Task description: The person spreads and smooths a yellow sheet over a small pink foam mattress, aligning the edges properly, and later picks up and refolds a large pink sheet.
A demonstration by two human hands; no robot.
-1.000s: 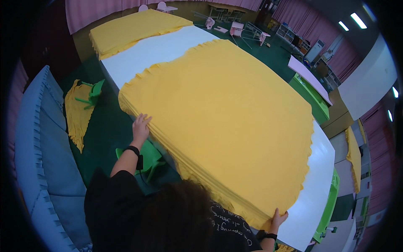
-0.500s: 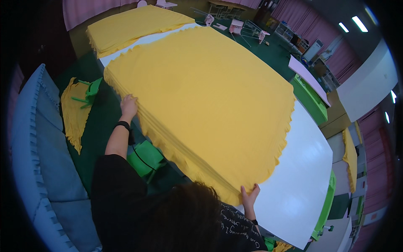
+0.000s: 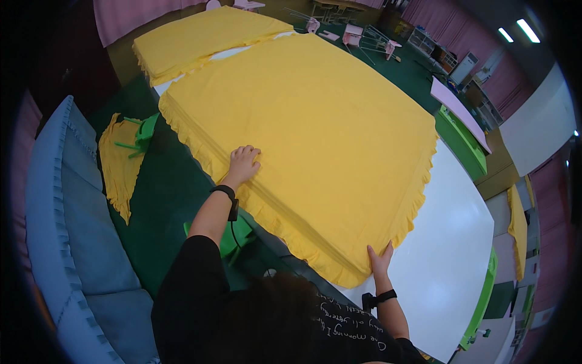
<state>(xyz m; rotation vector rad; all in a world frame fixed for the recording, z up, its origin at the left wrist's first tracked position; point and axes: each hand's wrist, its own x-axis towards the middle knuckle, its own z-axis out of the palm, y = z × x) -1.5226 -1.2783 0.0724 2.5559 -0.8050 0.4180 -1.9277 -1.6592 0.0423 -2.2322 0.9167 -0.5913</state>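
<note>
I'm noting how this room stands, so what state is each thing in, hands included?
White table: partly covered, top showing at right.
Near yellow cloth: spread over it, ruffled near edge hanging.
Far yellow cloth: spread across the table's far end.
Left hand: resting open on the near yellow cloth.
Right hand: touching that cloth's right edge; grip unclear.
Left yellow cloth: rumpled, lying on the floor.
Left green chair: seemingly tipped over.
Ceiling lights: lit.

The person wears a black short-sleeved cloth shirt [image 3: 191, 297] with white writing [image 3: 354, 327]. Each wrist has a black band [image 3: 224, 190] with a small black box [image 3: 233, 210]. A thin black wire [image 3: 234, 235] hangs from the left box.
</note>
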